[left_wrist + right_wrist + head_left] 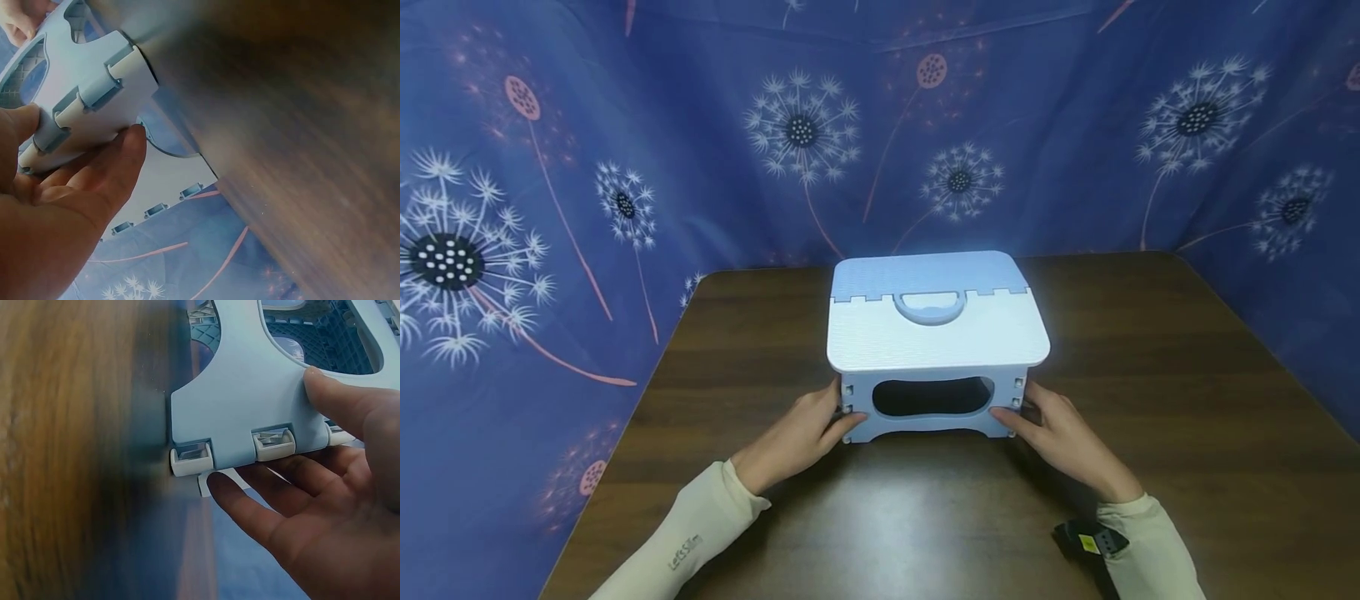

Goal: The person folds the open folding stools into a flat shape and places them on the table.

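Observation:
A blue-and-white plastic folding stool (936,333) stands unfolded on the table, its top uppermost and its blue carry handle (931,308) lying flat in the middle. At its front left corner my left hand (801,429) holds the leg, thumb against the front panel (932,423) and fingers along the side. My right hand (1063,433) grips the front right corner the same way. Up close in the left wrist view, the left fingers (119,156) press the white side panel beside the hinges. In the right wrist view, the right thumb (328,394) touches the front panel near its oval opening.
The dark wooden table (752,333) spreads out around the stool. Behind it and along both sides hangs a blue cloth (715,167) printed with dandelions. A black strap with a yellow label (1088,543) is worn at the right wrist.

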Action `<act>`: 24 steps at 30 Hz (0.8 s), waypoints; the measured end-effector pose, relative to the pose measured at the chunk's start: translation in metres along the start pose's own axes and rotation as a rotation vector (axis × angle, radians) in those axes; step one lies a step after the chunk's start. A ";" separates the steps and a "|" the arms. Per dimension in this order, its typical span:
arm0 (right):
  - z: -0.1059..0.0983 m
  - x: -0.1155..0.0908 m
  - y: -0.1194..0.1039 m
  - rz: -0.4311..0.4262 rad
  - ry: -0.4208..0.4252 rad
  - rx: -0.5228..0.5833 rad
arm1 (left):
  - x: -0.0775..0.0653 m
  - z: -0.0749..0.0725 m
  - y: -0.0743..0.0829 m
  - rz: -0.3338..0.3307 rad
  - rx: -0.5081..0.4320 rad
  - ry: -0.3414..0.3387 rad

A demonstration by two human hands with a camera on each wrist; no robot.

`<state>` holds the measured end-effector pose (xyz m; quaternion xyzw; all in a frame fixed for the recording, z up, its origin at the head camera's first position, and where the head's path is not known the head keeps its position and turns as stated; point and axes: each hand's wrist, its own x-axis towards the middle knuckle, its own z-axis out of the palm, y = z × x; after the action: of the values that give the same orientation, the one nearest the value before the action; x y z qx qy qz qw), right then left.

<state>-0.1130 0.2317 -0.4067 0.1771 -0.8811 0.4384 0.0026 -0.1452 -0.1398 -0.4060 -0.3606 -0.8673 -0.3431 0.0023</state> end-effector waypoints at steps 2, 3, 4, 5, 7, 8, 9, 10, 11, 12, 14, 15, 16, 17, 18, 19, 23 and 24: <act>0.000 0.000 0.001 0.000 0.000 0.003 | 0.000 0.001 0.000 0.008 0.002 0.002; 0.000 0.000 0.001 0.000 -0.001 0.005 | 0.000 0.001 0.000 0.011 0.001 0.001; 0.000 0.000 0.001 0.002 0.001 0.007 | 0.000 0.001 0.000 0.010 -0.004 0.000; 0.000 0.000 0.001 0.002 0.001 0.007 | 0.000 0.001 0.000 0.010 -0.007 -0.001; 0.000 0.000 0.002 0.006 -0.002 0.003 | 0.000 0.000 0.000 0.009 -0.009 -0.005; 0.000 0.001 0.002 0.005 -0.002 0.003 | 0.000 -0.001 0.001 0.007 -0.011 -0.009; 0.000 0.001 0.002 0.003 -0.004 0.005 | 0.000 -0.001 0.001 0.006 -0.010 -0.013; 0.000 0.001 0.003 0.002 -0.006 0.007 | 0.000 -0.001 0.001 0.005 -0.009 -0.018; 0.000 0.001 0.003 -0.002 -0.008 0.009 | 0.000 -0.002 0.001 0.005 -0.007 -0.023; 0.001 0.001 0.003 -0.004 -0.009 0.015 | 0.000 -0.002 0.001 0.007 -0.004 -0.027; 0.000 0.001 0.003 -0.010 -0.011 0.026 | 0.000 -0.002 0.001 0.011 0.002 -0.031; 0.000 0.001 0.002 -0.010 -0.012 0.031 | 0.000 -0.002 0.001 0.014 0.004 -0.033; 0.000 0.001 0.002 -0.010 -0.013 0.035 | 0.001 -0.003 0.001 0.015 0.004 -0.033; 0.000 0.001 0.002 -0.011 -0.014 0.040 | 0.001 -0.003 0.001 0.018 0.006 -0.033; 0.000 0.001 0.002 -0.011 -0.016 0.043 | 0.001 -0.003 0.001 0.020 0.008 -0.031; -0.001 0.001 0.002 -0.012 -0.019 0.046 | 0.002 -0.002 0.002 0.023 0.010 -0.028; -0.002 0.001 0.003 -0.027 -0.029 0.054 | 0.003 -0.002 0.002 0.029 0.016 -0.018; -0.002 0.001 0.003 -0.033 -0.032 0.053 | 0.003 -0.002 0.002 0.028 0.015 -0.018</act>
<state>-0.1151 0.2346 -0.4074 0.1984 -0.8661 0.4587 -0.0089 -0.1465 -0.1376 -0.4028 -0.3759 -0.8647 -0.3330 0.0020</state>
